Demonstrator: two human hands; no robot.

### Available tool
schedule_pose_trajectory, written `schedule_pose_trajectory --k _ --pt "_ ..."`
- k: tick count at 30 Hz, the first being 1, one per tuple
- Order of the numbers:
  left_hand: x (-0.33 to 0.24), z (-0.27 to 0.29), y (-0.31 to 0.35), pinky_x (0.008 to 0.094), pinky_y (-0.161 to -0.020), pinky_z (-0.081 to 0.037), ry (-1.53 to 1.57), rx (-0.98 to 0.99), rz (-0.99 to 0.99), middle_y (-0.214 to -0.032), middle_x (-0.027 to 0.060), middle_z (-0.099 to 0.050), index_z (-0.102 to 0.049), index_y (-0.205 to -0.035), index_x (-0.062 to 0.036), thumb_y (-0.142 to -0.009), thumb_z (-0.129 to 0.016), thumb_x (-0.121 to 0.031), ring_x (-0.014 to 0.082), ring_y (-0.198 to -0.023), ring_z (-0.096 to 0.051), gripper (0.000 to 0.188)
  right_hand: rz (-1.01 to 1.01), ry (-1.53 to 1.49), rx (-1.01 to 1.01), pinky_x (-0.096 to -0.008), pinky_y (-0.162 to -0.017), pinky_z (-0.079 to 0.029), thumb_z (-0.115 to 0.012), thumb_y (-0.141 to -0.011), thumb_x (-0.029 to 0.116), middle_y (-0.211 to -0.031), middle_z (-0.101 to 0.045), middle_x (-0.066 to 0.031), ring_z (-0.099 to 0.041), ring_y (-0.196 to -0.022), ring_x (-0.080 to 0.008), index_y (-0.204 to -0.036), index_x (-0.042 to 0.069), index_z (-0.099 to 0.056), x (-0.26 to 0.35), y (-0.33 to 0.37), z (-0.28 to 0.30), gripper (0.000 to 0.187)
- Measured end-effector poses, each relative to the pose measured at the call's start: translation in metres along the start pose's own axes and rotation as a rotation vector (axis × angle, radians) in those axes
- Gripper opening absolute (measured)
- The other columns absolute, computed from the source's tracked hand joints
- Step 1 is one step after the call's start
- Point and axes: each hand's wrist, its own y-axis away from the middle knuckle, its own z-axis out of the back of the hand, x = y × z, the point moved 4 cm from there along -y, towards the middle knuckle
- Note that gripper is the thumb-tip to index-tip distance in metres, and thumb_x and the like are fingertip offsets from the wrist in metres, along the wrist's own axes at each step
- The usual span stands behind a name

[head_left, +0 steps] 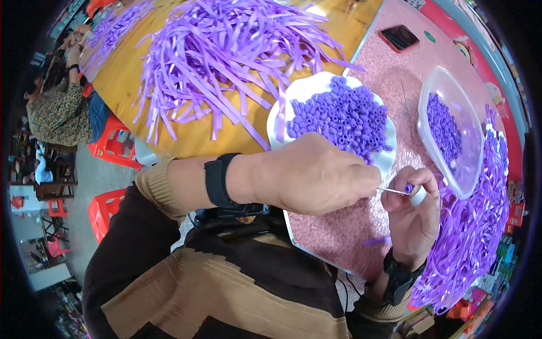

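Note:
My left hand point(322, 172) reaches across in front of me, closed in a pinch round a thin metal needle point(393, 191) that points to the right. At the needle's tip is a small purple bead point(408, 188), pinched in the fingers of my right hand point(415, 217). A white band point(418, 196) wraps one finger of that hand. Just beyond my left hand stands a white scalloped dish point(278, 121) heaped with purple tube beads point(344, 116). On the pink surface below my hands lies a short purple strip point(376, 240).
Purple ribbon strips point(226, 56) spread over the wooden tabletop point(197, 141). A clear plastic tub point(432, 135) of purple beads stands right, beside a large ribbon pile point(468, 243). A phone point(399, 38) lies far on the pink surface point(322, 231). Another person point(62, 113) sits left, near red stools point(116, 144).

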Motion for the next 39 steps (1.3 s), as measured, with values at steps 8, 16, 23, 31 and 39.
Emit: schedule_pose_trajectory --k 8,16,23,31,39 --pt "0.003 0.007 -0.002 0.0333 -0.053 -0.047 0.012 -0.001 0.029 -0.076 0.0105 -0.061 -0.059 -0.094 -0.001 -0.084 -0.059 -0.01 0.0262 -0.062 -0.061 0.013 -0.019 -0.096 0.102 -0.0261 -0.063 -0.047 -0.052 -0.086 0.006 -0.085 -0.059 -0.0098 -0.058 -0.068 -0.0155 -0.096 -0.002 -0.057 -0.002 -0.013 0.008 0.014" --pt "0.005 0.005 -0.004 0.0323 -0.054 -0.047 0.024 -0.01 0.023 -0.077 0.0116 -0.061 -0.058 -0.095 0.0007 -0.086 -0.057 -0.006 0.026 -0.062 -0.061 0.012 -0.01 -0.108 0.121 -0.0263 -0.065 -0.047 -0.051 -0.087 0.007 -0.085 -0.061 -0.0089 -0.059 -0.069 -0.0145 -0.097 -0.001 -0.058 -0.001 -0.012 0.009 0.015" --pt "0.008 0.002 0.004 0.0362 -0.054 -0.048 0.04 -0.031 0.079 -0.076 0.0095 -0.061 -0.059 -0.095 -0.0033 -0.083 -0.058 -0.011 0.0293 -0.065 -0.061 0.014 0.045 -0.058 0.05 -0.0293 -0.064 -0.042 -0.05 -0.084 0.008 -0.082 -0.054 -0.0099 -0.05 -0.067 -0.0165 -0.09 0.0 -0.053 0.0 -0.006 0.0 0.01" --pt "0.004 0.009 0.003 0.0352 -0.05 -0.046 -0.035 -0.031 0.012 -0.077 0.0089 -0.06 -0.059 -0.094 -0.0035 -0.08 -0.059 -0.011 0.0273 -0.063 -0.06 0.016 0.028 -0.028 0.055 -0.0289 -0.063 -0.043 -0.05 -0.082 0.004 -0.083 -0.055 -0.0114 -0.052 -0.068 -0.0166 -0.09 0.0 -0.054 -0.001 -0.006 -0.001 0.01" --pt "0.005 0.006 0.004 0.035 -0.051 -0.047 -0.043 -0.001 0.037 -0.078 0.0087 -0.058 -0.058 -0.095 -0.0042 -0.078 -0.059 -0.011 0.0267 -0.063 -0.059 0.018 0.126 0.381 -0.068 -0.0244 -0.068 -0.047 -0.055 -0.076 -0.008 -0.088 -0.057 -0.0097 -0.057 -0.074 -0.014 -0.088 -0.002 -0.058 0.007 -0.002 0.0 0.013"
